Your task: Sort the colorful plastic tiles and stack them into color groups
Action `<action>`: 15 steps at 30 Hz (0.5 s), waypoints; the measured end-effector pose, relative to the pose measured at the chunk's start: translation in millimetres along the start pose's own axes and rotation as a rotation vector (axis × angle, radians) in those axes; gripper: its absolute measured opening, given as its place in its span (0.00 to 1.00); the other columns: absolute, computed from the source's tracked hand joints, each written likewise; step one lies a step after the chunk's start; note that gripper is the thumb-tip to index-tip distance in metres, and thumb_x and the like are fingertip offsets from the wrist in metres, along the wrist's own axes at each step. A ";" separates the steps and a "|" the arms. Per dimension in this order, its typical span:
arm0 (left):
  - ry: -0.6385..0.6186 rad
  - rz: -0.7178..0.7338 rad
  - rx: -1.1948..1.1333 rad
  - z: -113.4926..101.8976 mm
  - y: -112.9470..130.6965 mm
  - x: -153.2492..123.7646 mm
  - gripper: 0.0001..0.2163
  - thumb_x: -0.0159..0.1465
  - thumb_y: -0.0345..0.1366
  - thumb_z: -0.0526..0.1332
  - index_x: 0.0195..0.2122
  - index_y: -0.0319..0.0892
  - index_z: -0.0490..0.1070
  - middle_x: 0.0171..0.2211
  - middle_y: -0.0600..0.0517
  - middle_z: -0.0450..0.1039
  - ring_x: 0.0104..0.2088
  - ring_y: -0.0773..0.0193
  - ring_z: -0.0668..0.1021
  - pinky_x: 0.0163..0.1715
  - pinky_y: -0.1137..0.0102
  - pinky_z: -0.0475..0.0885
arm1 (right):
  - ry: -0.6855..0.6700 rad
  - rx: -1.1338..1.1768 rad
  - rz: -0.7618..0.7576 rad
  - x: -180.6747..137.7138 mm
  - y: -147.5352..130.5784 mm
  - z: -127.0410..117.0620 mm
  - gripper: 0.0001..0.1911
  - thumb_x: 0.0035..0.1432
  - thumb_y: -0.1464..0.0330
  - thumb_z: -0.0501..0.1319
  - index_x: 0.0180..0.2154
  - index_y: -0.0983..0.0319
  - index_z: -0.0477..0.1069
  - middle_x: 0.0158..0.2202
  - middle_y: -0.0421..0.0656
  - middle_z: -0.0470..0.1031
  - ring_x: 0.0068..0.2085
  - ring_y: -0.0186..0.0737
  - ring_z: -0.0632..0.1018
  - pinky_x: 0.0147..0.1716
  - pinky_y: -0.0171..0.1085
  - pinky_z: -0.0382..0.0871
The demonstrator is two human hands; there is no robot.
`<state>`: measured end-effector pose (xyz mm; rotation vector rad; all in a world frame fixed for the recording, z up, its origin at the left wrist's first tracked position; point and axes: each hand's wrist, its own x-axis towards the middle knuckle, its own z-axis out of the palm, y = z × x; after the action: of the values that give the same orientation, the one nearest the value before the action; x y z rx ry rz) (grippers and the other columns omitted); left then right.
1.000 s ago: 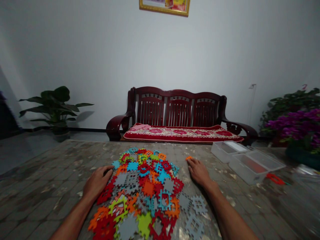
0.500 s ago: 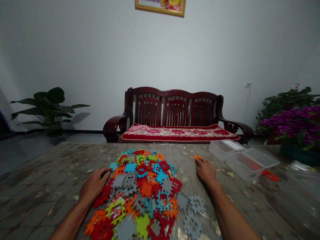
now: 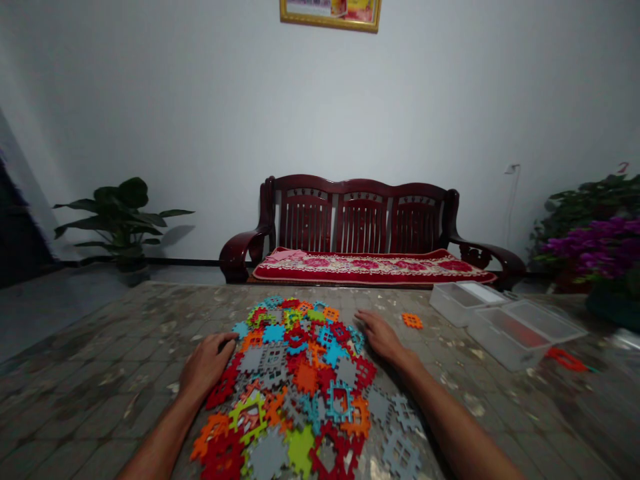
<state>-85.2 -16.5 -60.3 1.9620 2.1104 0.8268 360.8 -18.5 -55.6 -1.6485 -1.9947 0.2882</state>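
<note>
A heap of flat, notched puzzle tiles [image 3: 300,373] in red, orange, blue, green and grey lies on the mottled table [image 3: 110,360]. My left hand [image 3: 205,365] rests palm down on the heap's left edge, fingers loosely curled over red tiles. My right hand [image 3: 380,335] lies flat at the heap's upper right edge, fingers stretched toward the blue tiles, holding nothing. A single small orange tile [image 3: 412,321] lies alone on the table to the right of my right hand.
Two clear plastic boxes [image 3: 505,320] stand at the table's right, with a red object [image 3: 565,360] beside them. Beyond the table are a dark wooden bench [image 3: 365,233] with a red cushion, a potted plant [image 3: 123,220] on the left and purple flowers [image 3: 600,247] on the right.
My right hand has left the small orange tile lying apart on the table and moved left, back to the heap's edge. My left hand stays on the heap.
</note>
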 end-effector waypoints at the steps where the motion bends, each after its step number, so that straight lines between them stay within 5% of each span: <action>1: 0.005 0.001 -0.004 -0.3 0.4 -0.4 0.21 0.65 0.44 0.51 0.46 0.45 0.82 0.52 0.45 0.81 0.53 0.51 0.80 0.55 0.60 0.73 | -0.024 0.053 -0.020 8.3 -9.6 5.3 0.28 0.62 0.75 0.52 0.61 0.61 0.73 0.65 0.48 0.72 0.66 0.43 0.70 0.69 0.46 0.57; 7: 0.006 -0.016 -0.006 -2.2 2.6 -1.9 0.19 0.65 0.43 0.52 0.46 0.48 0.82 0.51 0.48 0.82 0.53 0.55 0.80 0.55 0.64 0.72 | -0.166 0.117 -0.161 41.5 -47.4 15.4 0.22 0.71 0.62 0.50 0.56 0.60 0.77 0.62 0.47 0.75 0.63 0.46 0.73 0.67 0.45 0.59; 11: -0.002 -0.018 0.003 -2.3 3.1 -1.8 0.20 0.65 0.44 0.52 0.46 0.47 0.82 0.52 0.47 0.82 0.54 0.54 0.80 0.56 0.63 0.72 | -0.173 0.045 -0.168 34.0 -45.3 7.6 0.22 0.73 0.61 0.47 0.49 0.57 0.79 0.55 0.45 0.81 0.56 0.45 0.78 0.61 0.42 0.65; 15: -0.016 -0.009 0.014 -0.9 1.5 -0.8 0.21 0.66 0.44 0.51 0.47 0.46 0.82 0.52 0.46 0.81 0.54 0.53 0.79 0.56 0.62 0.71 | -0.112 -0.111 -0.060 15.4 -31.5 -6.7 0.22 0.72 0.63 0.47 0.54 0.59 0.77 0.58 0.48 0.78 0.59 0.47 0.76 0.61 0.41 0.63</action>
<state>-84.2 -17.5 -59.0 1.9578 2.1199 0.7944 336.0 -12.2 -30.8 -1.6695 -2.1747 0.2576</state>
